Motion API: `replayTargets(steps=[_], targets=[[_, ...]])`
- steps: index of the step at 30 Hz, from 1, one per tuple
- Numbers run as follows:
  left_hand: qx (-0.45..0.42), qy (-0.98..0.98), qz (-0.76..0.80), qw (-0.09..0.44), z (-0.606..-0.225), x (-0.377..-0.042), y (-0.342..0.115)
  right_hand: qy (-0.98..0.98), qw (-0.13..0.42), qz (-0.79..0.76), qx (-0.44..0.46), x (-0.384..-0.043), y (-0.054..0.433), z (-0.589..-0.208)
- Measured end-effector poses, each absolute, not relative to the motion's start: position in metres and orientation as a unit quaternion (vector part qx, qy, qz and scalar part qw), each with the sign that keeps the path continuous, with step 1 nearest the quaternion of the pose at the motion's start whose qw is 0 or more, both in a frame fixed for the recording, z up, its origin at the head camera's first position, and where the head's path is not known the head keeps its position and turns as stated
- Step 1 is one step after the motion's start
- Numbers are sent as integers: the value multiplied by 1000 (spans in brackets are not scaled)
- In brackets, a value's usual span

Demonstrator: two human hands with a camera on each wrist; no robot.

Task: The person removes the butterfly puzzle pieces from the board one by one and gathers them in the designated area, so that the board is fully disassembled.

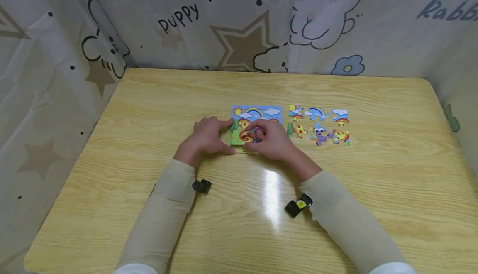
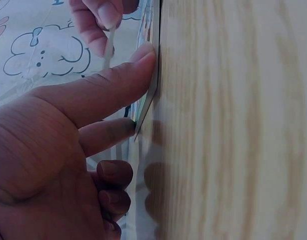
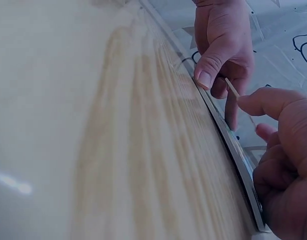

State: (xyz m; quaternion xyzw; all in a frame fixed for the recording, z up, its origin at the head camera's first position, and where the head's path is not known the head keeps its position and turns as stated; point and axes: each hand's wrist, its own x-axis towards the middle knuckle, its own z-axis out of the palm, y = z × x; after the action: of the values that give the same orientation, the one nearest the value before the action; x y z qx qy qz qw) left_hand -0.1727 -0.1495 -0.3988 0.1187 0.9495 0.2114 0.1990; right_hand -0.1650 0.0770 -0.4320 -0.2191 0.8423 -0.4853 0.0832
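Note:
A puzzle board (image 1: pixel 257 111) with a sun and rainbow picture lies near the middle of the table. My left hand (image 1: pixel 209 136) holds it at its left side, thumb by the lower left corner, index finger further up the edge. Over the board's lower part, my right hand (image 1: pixel 273 139) pinches a puzzle piece (image 1: pixel 236 136), green with part of an orange spiral. The right wrist view shows this puzzle piece (image 3: pixel 232 87) edge-on and slanted, clear of the board's surface. The right fingers cover part of the board's picture.
Several loose puzzle pieces (image 1: pixel 318 113) lie in two rows just right of the board, showing a rainbow, clouds and a purple figure (image 1: pixel 319 133). The wooden table (image 1: pixel 388 174) meets a printed cloth (image 1: pixel 239 25) at the back.

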Motion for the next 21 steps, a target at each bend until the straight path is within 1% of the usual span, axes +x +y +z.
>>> replayTargets(steps=[6, 16, 21], targets=[[111, 949, 218, 197, -399, -172, -150, 840, 86, -499, -194, -157, 88, -430], [114, 948, 227, 190, -398, -173, -150, 852, 79, -494, -152, -140, 124, -430], [108, 949, 231, 188, -398, -172, -152, 854, 73, -494, -146, -136, 137, -431]])
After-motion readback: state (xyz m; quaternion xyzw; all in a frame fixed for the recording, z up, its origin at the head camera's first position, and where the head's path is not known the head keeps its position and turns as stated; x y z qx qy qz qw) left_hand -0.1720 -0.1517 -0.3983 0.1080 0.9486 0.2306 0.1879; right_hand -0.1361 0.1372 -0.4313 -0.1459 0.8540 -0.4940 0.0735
